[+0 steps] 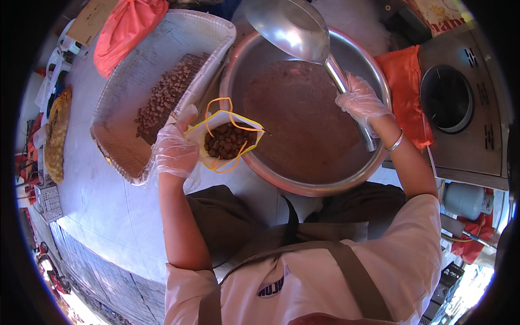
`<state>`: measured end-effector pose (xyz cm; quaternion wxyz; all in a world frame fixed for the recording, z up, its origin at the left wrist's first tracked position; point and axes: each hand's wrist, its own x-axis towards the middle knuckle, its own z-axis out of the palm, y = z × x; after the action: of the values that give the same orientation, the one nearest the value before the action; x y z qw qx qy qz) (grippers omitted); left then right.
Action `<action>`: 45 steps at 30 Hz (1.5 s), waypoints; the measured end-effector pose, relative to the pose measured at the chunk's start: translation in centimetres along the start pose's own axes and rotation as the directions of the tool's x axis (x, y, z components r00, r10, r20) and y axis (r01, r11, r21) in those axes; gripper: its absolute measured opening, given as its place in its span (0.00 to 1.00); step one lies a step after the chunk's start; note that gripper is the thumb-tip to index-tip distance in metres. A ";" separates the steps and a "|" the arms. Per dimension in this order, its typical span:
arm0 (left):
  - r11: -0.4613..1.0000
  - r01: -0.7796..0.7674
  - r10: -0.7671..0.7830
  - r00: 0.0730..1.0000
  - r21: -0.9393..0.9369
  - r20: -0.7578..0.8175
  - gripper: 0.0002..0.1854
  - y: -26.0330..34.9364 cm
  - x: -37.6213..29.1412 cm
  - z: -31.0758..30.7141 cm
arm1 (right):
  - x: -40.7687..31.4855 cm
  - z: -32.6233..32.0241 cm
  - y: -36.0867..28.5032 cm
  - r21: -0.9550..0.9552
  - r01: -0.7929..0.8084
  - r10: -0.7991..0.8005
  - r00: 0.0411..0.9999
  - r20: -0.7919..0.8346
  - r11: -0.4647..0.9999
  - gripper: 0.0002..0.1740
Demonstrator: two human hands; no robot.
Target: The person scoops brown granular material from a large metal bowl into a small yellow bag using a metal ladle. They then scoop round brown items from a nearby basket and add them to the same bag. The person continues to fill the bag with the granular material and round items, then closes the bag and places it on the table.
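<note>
My left hand (177, 148), in a clear plastic glove, grips the side of a small bag (191, 133) with yellow edges and orange cord handles. Round brown nuts (227, 142), which look like chestnuts, fill much of the bag. The gloved right hand (361, 97) is closed around the handle of a large steel ladle (298, 30). Its bowl is raised over the far rim of a wide metal basin (315, 190). Brown material (300, 122) covers the basin's bottom; whether it is liquid or grains I cannot tell.
Left of the basin, a light-coloured woven basket (134, 93) holds brown nuts (166, 91) and a wire mesh (199, 69). A red bag (126, 32) leans on its far end. On the right are an orange-red cloth (402, 93) and a steel counter (467, 150) with a dark round opening (447, 99).
</note>
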<state>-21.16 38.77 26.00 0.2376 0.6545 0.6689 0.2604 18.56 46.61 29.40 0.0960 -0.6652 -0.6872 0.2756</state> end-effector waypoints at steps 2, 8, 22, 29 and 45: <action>0.992 -0.090 0.089 0.996 0.085 0.008 0.29 -0.6 -0.1 0.1 | -1.7 0.2 3.0 0.111 -0.336 0.310 0.930 0.196 0.935 0.21; 0.990 0.008 0.007 0.995 -0.142 0.103 0.27 -0.9 -0.2 0.1 | -4.0 7.0 9.5 -0.165 -0.337 0.374 0.864 0.337 0.927 0.16; 0.986 0.064 -0.048 0.994 -0.157 0.101 0.20 -0.3 0.5 0.0 | -6.7 10.9 11.6 0.305 -0.874 0.240 0.411 0.880 0.378 0.09; 0.969 0.120 -0.106 0.992 -0.217 0.075 0.19 -0.2 0.5 0.4 | -6.3 6.3 12.6 0.167 -0.491 0.360 0.793 0.491 0.855 0.13; 0.990 0.105 -0.103 0.994 0.090 -0.030 0.18 2.0 -0.2 0.0 | -3.1 4.1 9.9 0.125 -0.378 0.328 0.895 0.302 0.917 0.21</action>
<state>-19.68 38.57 27.33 0.2121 0.6254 0.7163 0.2253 25.32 42.21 21.71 0.0075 -0.7230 -0.5332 0.4392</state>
